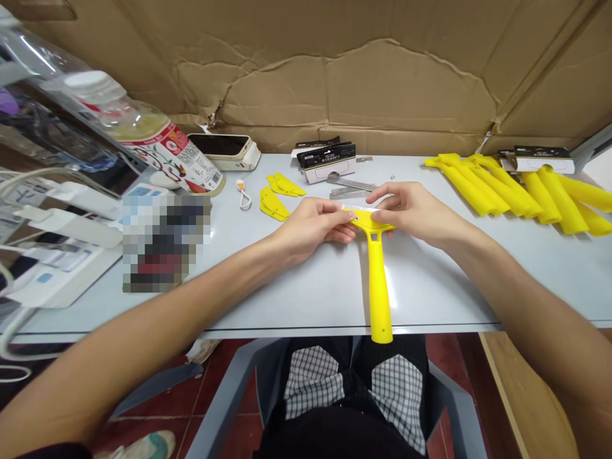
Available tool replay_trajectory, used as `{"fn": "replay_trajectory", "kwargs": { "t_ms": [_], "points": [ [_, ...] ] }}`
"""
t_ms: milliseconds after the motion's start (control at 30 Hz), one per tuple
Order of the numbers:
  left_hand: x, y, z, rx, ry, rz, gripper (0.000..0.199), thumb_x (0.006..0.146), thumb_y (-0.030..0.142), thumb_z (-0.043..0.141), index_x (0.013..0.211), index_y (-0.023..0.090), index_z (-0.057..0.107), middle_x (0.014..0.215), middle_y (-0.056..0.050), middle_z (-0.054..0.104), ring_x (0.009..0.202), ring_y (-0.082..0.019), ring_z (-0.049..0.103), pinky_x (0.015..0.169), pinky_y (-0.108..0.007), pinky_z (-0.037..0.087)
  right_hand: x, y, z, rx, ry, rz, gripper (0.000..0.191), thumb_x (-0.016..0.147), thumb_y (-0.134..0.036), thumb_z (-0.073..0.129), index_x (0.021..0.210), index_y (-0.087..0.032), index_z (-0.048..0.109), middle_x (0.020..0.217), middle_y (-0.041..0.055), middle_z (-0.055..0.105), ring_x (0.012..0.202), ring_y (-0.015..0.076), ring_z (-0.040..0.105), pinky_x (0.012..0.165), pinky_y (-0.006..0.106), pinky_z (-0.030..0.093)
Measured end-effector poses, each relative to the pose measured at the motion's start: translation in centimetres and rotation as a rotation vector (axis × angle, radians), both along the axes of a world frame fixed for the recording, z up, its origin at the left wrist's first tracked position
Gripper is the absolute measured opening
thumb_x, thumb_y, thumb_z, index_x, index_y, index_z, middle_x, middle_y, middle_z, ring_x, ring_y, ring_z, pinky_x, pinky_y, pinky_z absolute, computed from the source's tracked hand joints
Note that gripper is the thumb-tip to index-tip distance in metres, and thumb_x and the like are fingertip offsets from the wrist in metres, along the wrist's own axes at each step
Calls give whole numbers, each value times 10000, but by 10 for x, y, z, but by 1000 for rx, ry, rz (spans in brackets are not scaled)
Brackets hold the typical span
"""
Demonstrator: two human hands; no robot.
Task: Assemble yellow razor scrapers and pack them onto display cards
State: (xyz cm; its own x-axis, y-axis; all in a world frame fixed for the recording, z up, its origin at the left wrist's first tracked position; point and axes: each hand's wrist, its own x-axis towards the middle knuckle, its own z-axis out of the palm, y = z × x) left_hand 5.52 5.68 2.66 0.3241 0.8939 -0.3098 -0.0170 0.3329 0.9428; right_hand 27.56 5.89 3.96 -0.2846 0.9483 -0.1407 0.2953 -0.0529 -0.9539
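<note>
Between my two hands is a yellow scraper (379, 280), its handle pointing toward me past the table's front edge. A thin metal blade (362, 207) shows along the far side of its head. My left hand (313, 229) pinches the left end of the head. At the right end, my right hand (404, 210) grips the head with thumb and fingers. Loose metal blades (342, 192) lie just beyond my hands. To the left rest several flat yellow plates (273, 204) with small holes.
Several yellow handles (497, 188) lie at the right back. Black-and-white blade boxes (329, 162) stand against the cardboard (287, 95). A labelled bottle (167, 146), a phone (222, 145), a white cable tie (243, 194) and power strips with cables (62, 274) occupy the left.
</note>
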Motion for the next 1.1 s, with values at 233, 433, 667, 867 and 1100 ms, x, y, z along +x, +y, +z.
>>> {"fn": "replay_trajectory", "kwargs": {
  "t_ms": [233, 433, 667, 867, 1100],
  "points": [
    [1, 4, -5, -3, -44, 28, 154, 961, 179, 766, 826, 106, 765, 832, -125, 798, 665, -133, 720, 695, -261, 617, -4, 0, -5, -25, 154, -98, 280, 750, -131, 870, 956, -232, 710, 757, 22, 741, 726, 204, 723, 582, 320, 612],
    [4, -3, -3, 50, -99, 88, 344, 934, 195, 779, 1236, 166, 618, 943, -97, 811, 789, -195, 796, 807, -348, 667, -6, 1, -7, 6, 209, -145, 289, 732, -102, 864, 922, -220, 680, 709, -1, 729, 671, 187, 731, 577, 304, 628],
    [8, -29, 1, 404, 298, -3, 744, 825, 235, 882, 1492, 205, 554, 1191, -102, 766, 724, -155, 761, 712, -300, 615, -12, 0, -10, 35, 302, -244, 316, 707, -134, 890, 881, -218, 640, 733, -11, 705, 661, 191, 739, 629, 366, 678],
    [5, -31, 2, 689, 525, -88, 539, 838, 278, 836, 1358, 192, 724, 1152, -76, 792, 618, -128, 643, 681, -300, 525, -16, -3, -9, -19, 349, -274, 418, 640, -167, 939, 868, -230, 594, 724, -19, 683, 682, 196, 738, 640, 376, 683],
    [1, -32, 5, 894, 833, -227, 420, 894, 290, 735, 1297, 173, 713, 944, -63, 752, 719, -211, 631, 752, -339, 472, -24, -10, -7, -38, 388, -295, 538, 516, -230, 1019, 835, -238, 585, 775, -16, 663, 756, 230, 750, 624, 399, 689]
  ]
}}
